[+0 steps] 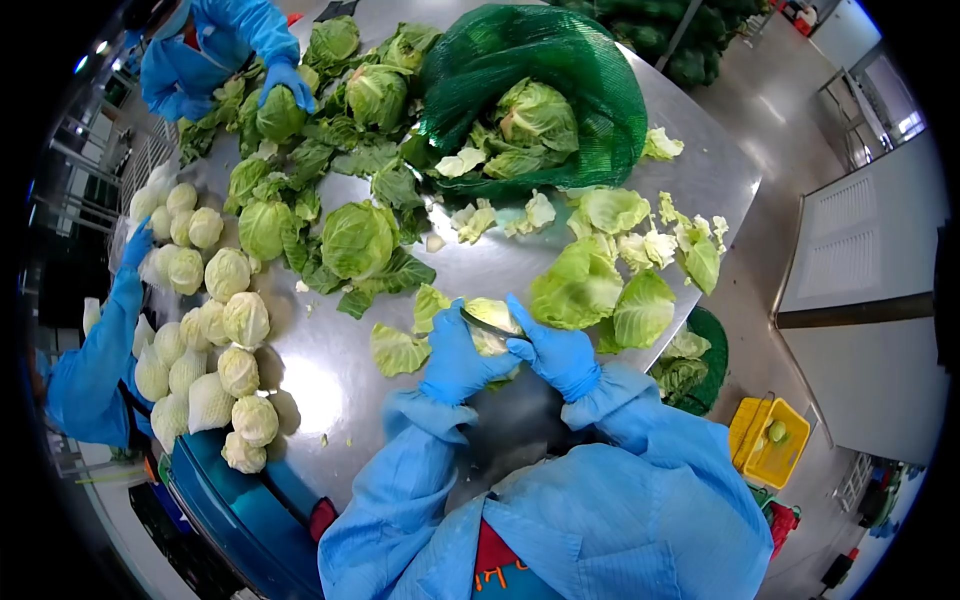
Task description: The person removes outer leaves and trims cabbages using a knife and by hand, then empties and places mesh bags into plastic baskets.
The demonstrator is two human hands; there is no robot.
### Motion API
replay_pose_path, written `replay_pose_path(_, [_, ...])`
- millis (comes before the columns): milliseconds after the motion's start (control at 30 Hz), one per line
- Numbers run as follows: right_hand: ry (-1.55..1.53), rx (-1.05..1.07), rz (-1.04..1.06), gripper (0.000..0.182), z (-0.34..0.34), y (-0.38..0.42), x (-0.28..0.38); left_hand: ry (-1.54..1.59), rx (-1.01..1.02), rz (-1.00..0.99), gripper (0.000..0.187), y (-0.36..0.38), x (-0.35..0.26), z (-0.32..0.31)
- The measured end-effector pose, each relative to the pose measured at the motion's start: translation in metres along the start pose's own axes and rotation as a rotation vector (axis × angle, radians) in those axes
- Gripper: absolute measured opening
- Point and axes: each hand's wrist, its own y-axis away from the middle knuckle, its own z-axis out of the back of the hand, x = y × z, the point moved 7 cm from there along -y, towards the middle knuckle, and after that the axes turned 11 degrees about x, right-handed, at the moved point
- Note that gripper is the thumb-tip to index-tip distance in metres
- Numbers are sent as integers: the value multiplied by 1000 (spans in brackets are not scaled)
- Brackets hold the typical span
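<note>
Near the table's front edge, my blue-gloved left hand [455,357] is closed around the near left side of a pale, trimmed cabbage [487,311]. My right hand [558,352], also gloved, is closed on the end of a dark, narrow knife [488,325], which lies across the cabbage between both hands. My fingers hide the cabbage's lower part and much of the knife. Loose green leaves [400,350] lie left of my left hand. Larger peeled leaves [578,285] are spread beyond my right hand.
A green mesh sack [610,100] with cabbage inside lies at the back. Untrimmed cabbages [358,240] stand mid-table; several peeled ones [246,320], some in white netting, line the left. Two co-workers' gloved hands [285,85] [137,245] are at the far and left edges. A yellow basket [790,445] sits right.
</note>
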Motion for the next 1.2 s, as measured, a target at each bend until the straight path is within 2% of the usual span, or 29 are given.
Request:
replay_pose_path(133, [-85, 52, -35, 53, 2, -10, 3, -6, 4, -88, 73, -13, -12, 2])
replay_pose_path(167, [-107, 53, -16, 50, -4, -10, 1, 41, -26, -21, 55, -13, -16, 5])
replay_pose_path(233, [-149, 23, -35, 42, -35, -12, -16, 121, 43, -73, 51, -25, -9, -2])
replay_pose_path(267, [-180, 0, -60, 39, -57, -16, -26, 187, 172, -116, 48, -28, -35, -1])
replay_pose_path(300, [-259, -78, -20, 41, -25, -15, -16, 152, 31, -147, 47, -34, -4, -3])
replay_pose_path(333, [-342, 20, -82, 45, -32, -21, -20, 150, 72, -161, 45, -33, -23, 0])
replay_pose_path(367, [-251, -20, -80, 49, -37, -27, -20, -27, 85, -180, 45, -45, 8, -4])
replay_pose_path(400, [-244, 149, -233, 48, -20, -31, -17, 138, 215, -65, 43, -48, -3, -6])
replay_pose_path(433, [-281, 85, -195, 48, -23, -35, -20, -5, 169, -96, 45, -42, -21, 1])
replay_pose_path(533, [-166, 182, -140, 47, -9, -39, -18, 49, 189, -83, 60, -53, 30, 2])
replay_pose_path(633, [-288, 211, -227, 46, 0, -35, -19, 246, 302, -5, 68, -59, 19, -9])
replay_pose_path(700, [-362, 28, -338, 45, -38, -44, -40, -3, 262, 16, 76, -53, 9, -5])
replay_pose_path(733, [-400, -61, -386, 45, -29, -42, -41, -128, 235, 30, 79, -49, 7, -2])
replay_pose_path(833, [-505, 51, -416, 48, -28, -57, -72, -512, 23, -225, 92, -20, -2, -12])
replay_pose_path(867, [-556, 86, -444, 49, -35, -61, -78, -415, 12, -134, 101, -15, 3, -12])
replay_pose_path(900, [-600, -1, -397, 52, -7, -47, -59, -355, 16, -141, 100, -12, 5, -10])
replay_pose_path(1000, [-562, -187, -184, 51, -18, -49, -41, -125, 99, -146, 102, -12, 35, -5])
replay_pose_path(1033, [-681, -163, -213, 46, -19, -51, -48, -45, 131, -146, 103, -12, 44, -1])
replay_pose_path(1133, [-507, -20, -442, 41, -57, -65, -88, 11, 161, -273, 102, 12, 60, 12])
replay_pose_path(1200, [-597, 75, -520, 38, -60, -53, -113, 213, 111, -219, 99, 23, 101, 19])
